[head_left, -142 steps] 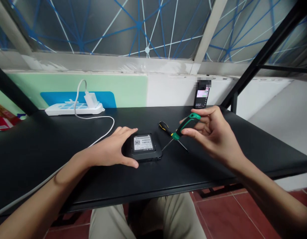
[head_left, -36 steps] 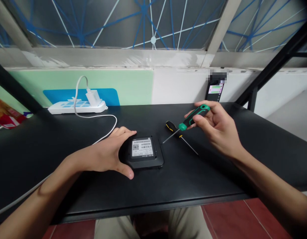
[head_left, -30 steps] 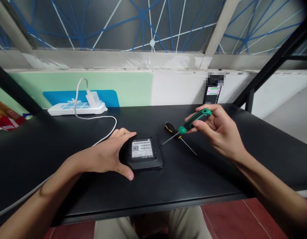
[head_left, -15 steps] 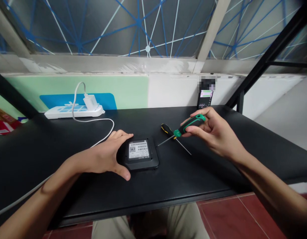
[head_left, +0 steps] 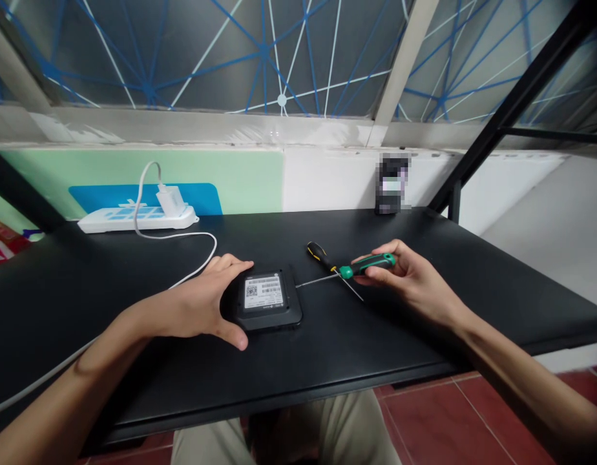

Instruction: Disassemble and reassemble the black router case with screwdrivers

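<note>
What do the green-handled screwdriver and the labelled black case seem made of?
Green-handled screwdriver: shaft likely steel, thin, grey and shiny; handle probably plastic, its black parts perhaps rubber, looking duller.
Labelled black case: probably moulded plastic, satin, from its rounded corners and soft sheen; painted metal possible.

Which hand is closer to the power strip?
The left hand: it is in front and to the right of the power strip. The right hand is farther right, holding the green screwdriver.

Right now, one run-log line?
left hand: spread around left side of labelled black device | right hand: holding green-black screwdriver, tip at device's right edge | yellow-black screwdriver: on black table
</note>
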`<state>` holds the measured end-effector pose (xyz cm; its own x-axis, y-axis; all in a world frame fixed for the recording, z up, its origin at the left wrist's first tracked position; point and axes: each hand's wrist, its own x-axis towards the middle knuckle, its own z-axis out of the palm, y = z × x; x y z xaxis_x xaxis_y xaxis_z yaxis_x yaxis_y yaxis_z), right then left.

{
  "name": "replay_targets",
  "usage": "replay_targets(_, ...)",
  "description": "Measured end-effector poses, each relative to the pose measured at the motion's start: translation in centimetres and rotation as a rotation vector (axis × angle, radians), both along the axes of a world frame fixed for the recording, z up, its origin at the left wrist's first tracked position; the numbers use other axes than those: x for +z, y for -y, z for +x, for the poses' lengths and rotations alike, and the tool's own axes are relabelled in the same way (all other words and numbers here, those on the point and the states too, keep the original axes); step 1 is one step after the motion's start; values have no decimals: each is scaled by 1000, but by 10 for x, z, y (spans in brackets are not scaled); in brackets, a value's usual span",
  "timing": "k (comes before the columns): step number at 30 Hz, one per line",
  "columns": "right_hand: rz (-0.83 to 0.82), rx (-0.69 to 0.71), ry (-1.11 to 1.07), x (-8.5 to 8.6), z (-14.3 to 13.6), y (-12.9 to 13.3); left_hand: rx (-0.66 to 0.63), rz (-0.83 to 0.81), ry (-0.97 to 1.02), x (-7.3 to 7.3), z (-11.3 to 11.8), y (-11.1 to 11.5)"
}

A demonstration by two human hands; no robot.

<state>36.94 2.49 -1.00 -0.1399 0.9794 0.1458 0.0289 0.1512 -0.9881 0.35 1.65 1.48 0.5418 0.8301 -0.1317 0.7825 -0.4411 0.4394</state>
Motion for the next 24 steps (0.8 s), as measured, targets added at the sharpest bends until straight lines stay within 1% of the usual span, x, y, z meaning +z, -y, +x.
replay_targets(1,16,-2,3,1,-1,2,1,-2,-1,0,0,0)
replay_targets(3,77,-3,31,9,-5,3,1,0,3,2,0,1)
replay_targets(6,142,-28,173,28,-13,0,4,7,5,3,2,1)
replay_targets(9,97,-8,357,46,-16,-8,12,1,-4,4,3,2)
replay_targets(11,81,18,423,55,-17,-12,20,-12,-12,3,3,1)
replay_targets(13,102,29,478,60,-18,-13,23,-18,-17,1,1,1)
replay_targets(16,174,17,561,67,-23,-14,2,4,-10,-4,-2,-1)
replay_targets(18,212,34,567,69,-27,-16,-21,32,9,-7,-5,-2)
replay_targets(21,200,93,441,66,-28,-20,-36,45,32,-8,-6,-3)
replay_targets(23,151,132,331,60,-24,-23,-40,32,39,-7,-6,-2)
replay_targets(24,137,135,310,56,-21,-23,-39,29,44,-6,-6,-1)
